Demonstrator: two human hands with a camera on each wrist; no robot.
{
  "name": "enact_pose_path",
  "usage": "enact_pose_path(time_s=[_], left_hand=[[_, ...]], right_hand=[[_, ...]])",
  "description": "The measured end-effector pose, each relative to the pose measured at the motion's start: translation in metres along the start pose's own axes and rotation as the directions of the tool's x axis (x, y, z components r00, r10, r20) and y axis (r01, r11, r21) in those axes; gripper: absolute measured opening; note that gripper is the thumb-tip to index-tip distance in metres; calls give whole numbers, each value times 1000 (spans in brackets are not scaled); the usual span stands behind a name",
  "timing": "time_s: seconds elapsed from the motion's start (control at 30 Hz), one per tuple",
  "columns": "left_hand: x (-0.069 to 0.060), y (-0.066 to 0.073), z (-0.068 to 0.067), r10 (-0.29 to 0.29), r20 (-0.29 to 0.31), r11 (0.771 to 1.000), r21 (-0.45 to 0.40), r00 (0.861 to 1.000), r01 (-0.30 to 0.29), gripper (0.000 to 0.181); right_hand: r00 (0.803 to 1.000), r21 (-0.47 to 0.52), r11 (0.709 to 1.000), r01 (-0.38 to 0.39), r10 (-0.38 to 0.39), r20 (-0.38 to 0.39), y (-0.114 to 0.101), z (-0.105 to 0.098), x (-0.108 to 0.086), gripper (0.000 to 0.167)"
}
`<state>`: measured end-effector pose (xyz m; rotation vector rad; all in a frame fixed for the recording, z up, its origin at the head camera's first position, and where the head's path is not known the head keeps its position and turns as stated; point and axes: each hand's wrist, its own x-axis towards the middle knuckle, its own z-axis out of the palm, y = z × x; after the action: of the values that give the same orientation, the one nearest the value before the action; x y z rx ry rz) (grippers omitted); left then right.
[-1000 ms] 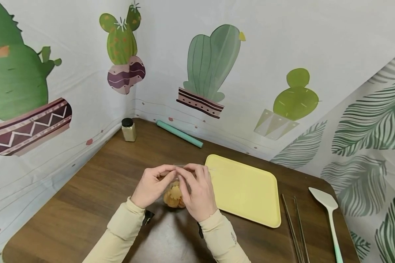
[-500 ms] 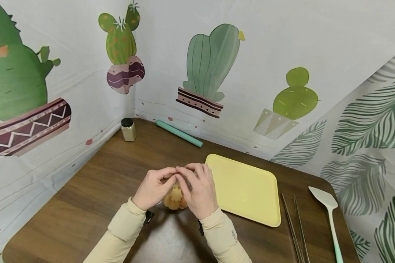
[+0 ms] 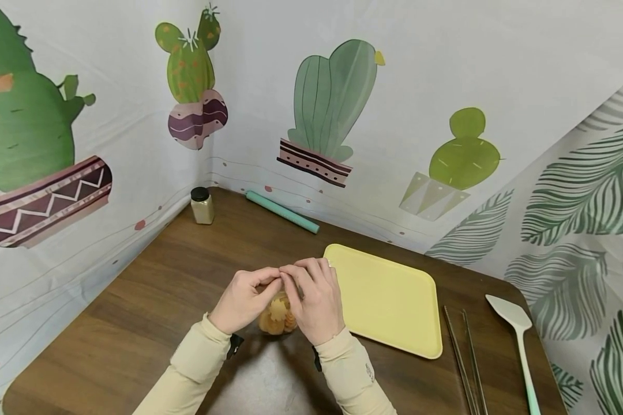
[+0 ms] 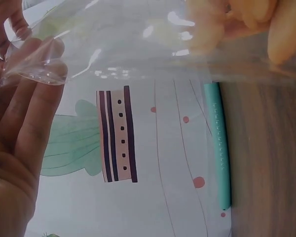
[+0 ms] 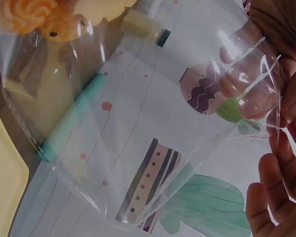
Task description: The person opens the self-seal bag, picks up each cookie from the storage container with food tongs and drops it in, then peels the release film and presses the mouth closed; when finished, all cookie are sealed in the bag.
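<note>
A clear plastic bag (image 5: 153, 89) hangs from both hands, with several orange-yellow cookie-like pieces (image 3: 277, 316) at its bottom. One piece has a scalloped edge and another a swirl. My left hand (image 3: 244, 300) pinches the bag's upper edge between thumb and fingers; in the left wrist view its fingers (image 4: 32, 106) lie against the film. Close beside it, my right hand (image 3: 318, 300) pinches the same edge, the fingertips of both hands nearly meeting. In the head view, the hands hide most of the bag.
A yellow tray (image 3: 389, 300) lies right of the hands. Beyond it are long metal chopsticks or tongs (image 3: 462, 357) and a white spatula (image 3: 514, 317). A teal rod (image 3: 282, 212) and a black-capped jar (image 3: 202, 206) stand at the back, near the patterned cloth wall.
My left hand has shifted slightly right, and the fingertips of both hands sit closer together on the bag's edge. The pieces inside have sunk a little lower in the head view.
</note>
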<state>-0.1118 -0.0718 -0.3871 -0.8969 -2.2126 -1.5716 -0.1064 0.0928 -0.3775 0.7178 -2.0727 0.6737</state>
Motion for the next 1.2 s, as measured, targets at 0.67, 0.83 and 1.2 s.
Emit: enact_pose_path(time_s=[0.67,0.83,1.2], left_hand=[[-2,-14,0,44,4,999,-4,999,-44,19],[-2,-14,0,38,6,999,-9,999,-38,17],[0,-8,1,-21,12,1000,-24,1000,21,16]], right_hand=[[999,13,1000,-3,2,35,0,-2,1,10],[999,5,1000,0,0,35,0,-2,2,7],[998,-9,1000,-12,12,63,-3,-2,3,6]])
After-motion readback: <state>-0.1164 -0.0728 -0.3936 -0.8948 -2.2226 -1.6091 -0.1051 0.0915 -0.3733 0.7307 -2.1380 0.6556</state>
